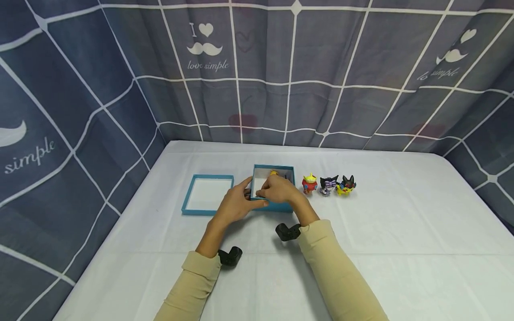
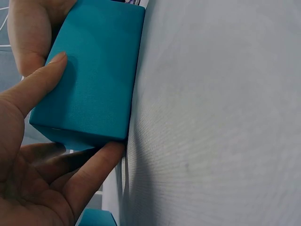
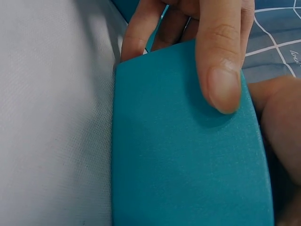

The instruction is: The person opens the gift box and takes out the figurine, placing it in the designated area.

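A blue-green box (image 1: 279, 207) with an open top and white inside stands on the table. My left hand (image 1: 234, 205) grips its left front corner, thumb on the front wall and fingers against the left side. In the left wrist view the thumb (image 2: 51, 73) lies flat on the box front (image 2: 96, 80). My right hand (image 1: 279, 189) reaches over the front rim into the box; its fingertips are partly hidden, and I cannot tell whether they hold anything. A small yellow thing (image 1: 274, 172) shows inside, just beyond that hand.
Left of the box lies its shallow lid (image 1: 201, 212), white inside facing up. To the right stand small figures in a row: a red one (image 1: 309, 183), a purple-and-black one (image 1: 328, 185) and a yellow one with a black hood (image 1: 346, 185). A grey checked curtain (image 1: 261, 107) hangs behind.
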Tool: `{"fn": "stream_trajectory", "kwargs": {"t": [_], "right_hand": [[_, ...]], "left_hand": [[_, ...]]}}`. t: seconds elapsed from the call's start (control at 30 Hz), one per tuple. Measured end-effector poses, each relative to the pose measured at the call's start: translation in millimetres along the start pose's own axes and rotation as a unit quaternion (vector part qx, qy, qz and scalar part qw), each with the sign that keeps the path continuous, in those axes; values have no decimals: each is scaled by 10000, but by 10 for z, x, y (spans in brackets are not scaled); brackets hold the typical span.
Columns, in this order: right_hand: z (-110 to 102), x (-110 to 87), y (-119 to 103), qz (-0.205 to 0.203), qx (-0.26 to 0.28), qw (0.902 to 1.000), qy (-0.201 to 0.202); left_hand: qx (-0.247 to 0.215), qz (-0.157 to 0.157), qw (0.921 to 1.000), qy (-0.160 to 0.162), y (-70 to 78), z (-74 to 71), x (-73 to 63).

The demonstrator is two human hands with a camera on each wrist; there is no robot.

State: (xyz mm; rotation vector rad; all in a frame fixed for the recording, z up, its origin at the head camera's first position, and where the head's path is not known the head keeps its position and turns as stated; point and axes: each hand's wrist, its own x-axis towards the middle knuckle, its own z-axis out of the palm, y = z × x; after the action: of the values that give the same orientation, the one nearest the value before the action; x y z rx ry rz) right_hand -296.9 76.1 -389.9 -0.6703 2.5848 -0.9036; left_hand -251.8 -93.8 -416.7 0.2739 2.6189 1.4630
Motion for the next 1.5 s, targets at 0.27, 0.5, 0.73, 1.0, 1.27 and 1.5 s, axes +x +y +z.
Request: {"fn": "stream_trajectory", "kwargs": {"t": [0.27, 0.5, 0.73, 1.0, 1.27, 1.5], "right_hand": [[0, -23, 32, -267, 821, 9962, 84], [-7, -29, 72, -499, 1237, 9910, 56], [-23, -56, 77, -528, 1614, 9855, -70], [-14, -51, 89, -601, 1663, 9842, 55], [-28, -65, 80, -651, 1739, 9824, 200], [-31, -83, 87, -602, 1711, 9830, 295]], "left_hand": [[72, -75, 9999, -8, 6, -1, -4], [144, -7, 9999, -30, 4, 3, -2], [212, -12, 9998, -37, -1, 12, 2], [204, -44, 9998, -10, 12, 6, -5], [205, -10, 9998, 2, 11, 5, -4], [194, -44, 9998, 42, 16, 6, -5]]}}
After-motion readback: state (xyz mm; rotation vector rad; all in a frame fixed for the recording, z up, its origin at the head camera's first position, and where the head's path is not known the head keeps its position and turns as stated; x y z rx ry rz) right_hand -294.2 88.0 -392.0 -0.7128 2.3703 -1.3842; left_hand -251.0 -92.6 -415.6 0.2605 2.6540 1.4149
